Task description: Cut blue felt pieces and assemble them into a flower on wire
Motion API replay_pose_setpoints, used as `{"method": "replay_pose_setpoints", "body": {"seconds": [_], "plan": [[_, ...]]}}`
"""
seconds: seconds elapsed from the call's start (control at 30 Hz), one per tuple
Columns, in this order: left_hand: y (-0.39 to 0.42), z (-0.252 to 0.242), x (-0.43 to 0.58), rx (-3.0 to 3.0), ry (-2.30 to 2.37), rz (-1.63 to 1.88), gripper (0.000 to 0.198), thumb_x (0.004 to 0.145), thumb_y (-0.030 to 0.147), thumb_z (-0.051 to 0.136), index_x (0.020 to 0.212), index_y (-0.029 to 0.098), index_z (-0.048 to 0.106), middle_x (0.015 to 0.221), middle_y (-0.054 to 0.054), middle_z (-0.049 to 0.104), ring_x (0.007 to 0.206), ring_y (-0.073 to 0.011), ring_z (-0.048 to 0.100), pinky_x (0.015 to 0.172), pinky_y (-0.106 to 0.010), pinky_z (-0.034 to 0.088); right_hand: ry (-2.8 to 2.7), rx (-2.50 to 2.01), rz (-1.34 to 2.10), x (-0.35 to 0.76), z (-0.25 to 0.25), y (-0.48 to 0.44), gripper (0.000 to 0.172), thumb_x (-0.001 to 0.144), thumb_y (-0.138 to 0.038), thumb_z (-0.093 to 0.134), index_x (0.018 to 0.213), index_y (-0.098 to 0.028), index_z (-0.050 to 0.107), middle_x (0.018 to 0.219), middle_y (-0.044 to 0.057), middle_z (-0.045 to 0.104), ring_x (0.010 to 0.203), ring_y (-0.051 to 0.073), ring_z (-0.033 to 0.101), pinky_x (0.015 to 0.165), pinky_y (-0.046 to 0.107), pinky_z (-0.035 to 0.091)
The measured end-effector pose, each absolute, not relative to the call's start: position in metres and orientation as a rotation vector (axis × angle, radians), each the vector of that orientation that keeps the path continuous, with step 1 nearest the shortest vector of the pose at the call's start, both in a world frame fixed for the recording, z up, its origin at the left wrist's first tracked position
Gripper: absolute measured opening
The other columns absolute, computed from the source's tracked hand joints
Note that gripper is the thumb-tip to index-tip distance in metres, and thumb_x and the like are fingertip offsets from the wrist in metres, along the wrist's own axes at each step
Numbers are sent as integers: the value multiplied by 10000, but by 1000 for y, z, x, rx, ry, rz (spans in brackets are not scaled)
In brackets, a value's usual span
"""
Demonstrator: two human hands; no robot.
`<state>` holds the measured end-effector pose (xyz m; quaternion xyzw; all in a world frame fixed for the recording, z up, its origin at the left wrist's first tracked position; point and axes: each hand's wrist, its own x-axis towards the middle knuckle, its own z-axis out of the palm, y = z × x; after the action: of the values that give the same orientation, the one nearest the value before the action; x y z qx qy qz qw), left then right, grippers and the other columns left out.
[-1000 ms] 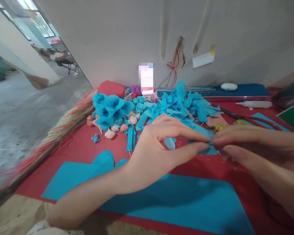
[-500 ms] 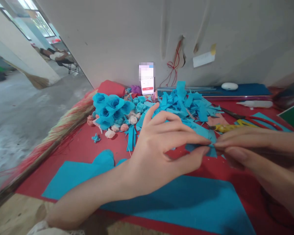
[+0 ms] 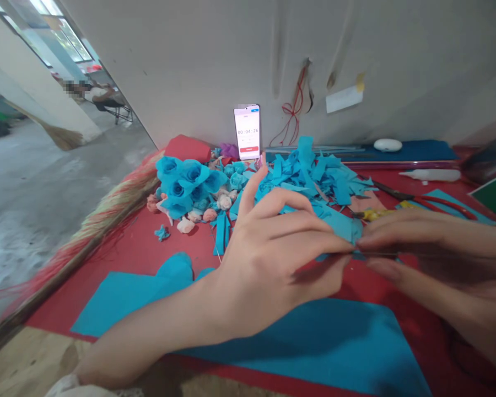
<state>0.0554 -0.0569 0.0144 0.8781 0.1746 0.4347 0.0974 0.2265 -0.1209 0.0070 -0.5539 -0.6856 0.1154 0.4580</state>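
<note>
My left hand point(image 3: 273, 264) reaches over the work surface with thumb and forefinger closed in a pinch on a small piece of blue crepe paper point(image 3: 357, 255), mostly hidden by the fingertips. Its little finger points up. From the right comes my right hand point(image 3: 434, 259), its fingertips meeting the pinch. A thin wire point(image 3: 392, 254) runs along the right hand between forefinger and thumb, lying against the fingers. Below both hands lies a large flat sheet of blue crepe paper point(image 3: 314, 342).
Blue paper flowers point(image 3: 192, 176) and small pink rosettes point(image 3: 224, 201) lie left of a heap of blue scraps point(image 3: 314, 171). A phone point(image 3: 248, 132) leans on the wall. Red-handled scissors point(image 3: 442, 201), a white glue bottle point(image 3: 432, 175) and a white case point(image 3: 387, 145) lie at right.
My right hand has shifted slightly left, its thumb now lower and apart from the forefinger, baring the wire. My left thumb has tucked under, and less blue paper shows at the fingertips.
</note>
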Motion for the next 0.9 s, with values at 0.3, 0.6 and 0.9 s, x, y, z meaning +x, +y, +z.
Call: {"method": "replay_pose_setpoints", "body": {"seconds": [0.3, 0.6, 0.9], "plan": [[-58, 14, 55, 2607, 495, 1172, 76, 758, 207, 566, 718, 198, 630, 692, 20, 678, 813, -161, 585, 1053, -414, 208, -1754, -1323, 270, 225, 9, -119, 42, 775, -378, 588, 736, -381, 572, 688, -91, 625, 588, 150, 573, 494, 246, 478], [-59, 13, 55, 2544, 547, 1113, 56, 740, 210, 586, 695, 195, 615, 663, 23, 659, 799, -156, 575, 1093, -464, 49, -1714, -1332, 272, 223, 7, -119, 98, 744, -295, 600, 670, -351, 568, 642, -104, 610, 534, 126, 547, 419, 213, 450], [-57, 24, 51, 2380, 584, 1003, 52, 701, 152, 579, 660, 182, 569, 666, 38, 623, 748, -127, 563, 1082, -392, 127, -1214, -1474, 536, 225, 9, -118, 102, 610, -244, 619, 571, -336, 634, 580, -58, 591, 516, 138, 547, 411, 194, 435]]}}
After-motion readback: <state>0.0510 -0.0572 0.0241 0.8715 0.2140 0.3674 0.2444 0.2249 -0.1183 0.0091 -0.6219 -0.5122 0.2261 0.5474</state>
